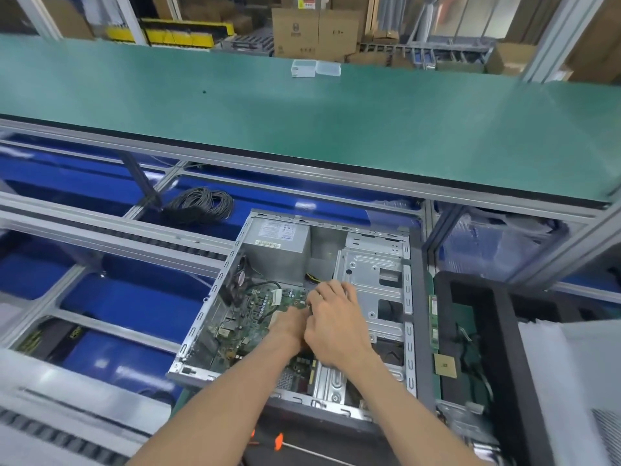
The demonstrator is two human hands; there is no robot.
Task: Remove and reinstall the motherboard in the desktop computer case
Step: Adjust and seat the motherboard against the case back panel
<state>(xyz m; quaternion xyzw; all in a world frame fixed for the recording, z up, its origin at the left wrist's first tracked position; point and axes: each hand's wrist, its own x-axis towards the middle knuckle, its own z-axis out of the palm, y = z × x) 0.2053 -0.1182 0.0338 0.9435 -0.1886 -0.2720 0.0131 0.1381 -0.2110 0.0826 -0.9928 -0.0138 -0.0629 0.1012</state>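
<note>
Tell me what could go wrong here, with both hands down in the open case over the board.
1. Both hands work close together over the board, hiding what they touch; a blind tug could strain a connector.
2. The bare wrists pass the case edges, which might scrape them.
3. The loose chip and memory stick lie uncovered right of the case; an elbow might knock them.

Both hands, left hand (288,326) and right hand (336,319), meet over motherboard (248,317) inside open computer case (208,307); grip unclear.
</note>
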